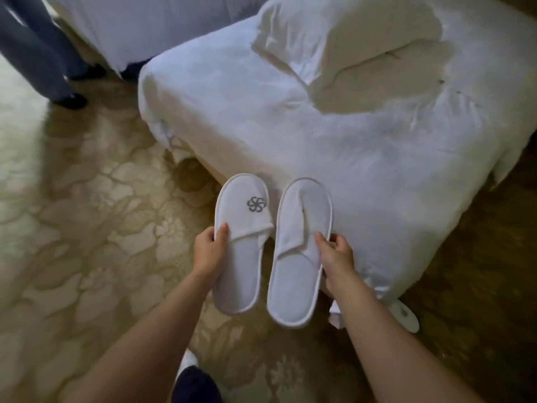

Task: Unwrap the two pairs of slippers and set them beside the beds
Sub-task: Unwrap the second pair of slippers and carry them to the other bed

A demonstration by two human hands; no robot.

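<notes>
Both forearms enter from the bottom edge, and each hand grips one white slipper above the carpet. Left hand (209, 251) clamps the outer rim of the left slipper (241, 251), thumb on the upper band. Right hand (337, 254) clamps the outer rim of the right slipper (300, 257), fingers closed on its edge. Both slippers are unwrapped; no wrapper shows on them.

Slipper count: three visible. Two are held side by side, toes pointing toward the near bed (334, 126), with a narrow gap between them. The left one carries a grey pinwheel emblem (256, 204) on its band. A third slipper (405, 315) lies on the floor just beside the near bed's corner, on the side toward the camera, partly hidden by the right forearm.

Bed count: two. The near bed is covered in a white duvet with a rumpled fold on top. A second bed (139, 24) stands beyond it, separated by a narrow aisle.

Open room: patterned carpet (87, 228) lies clear to the left of the near bed. A darker strip of floor runs along its right side.

Another person's trouser legs (37, 50) and dark shoes stand on the carpet, well left of the near bed, close to the second bed.

Containers: none is in view.
</notes>
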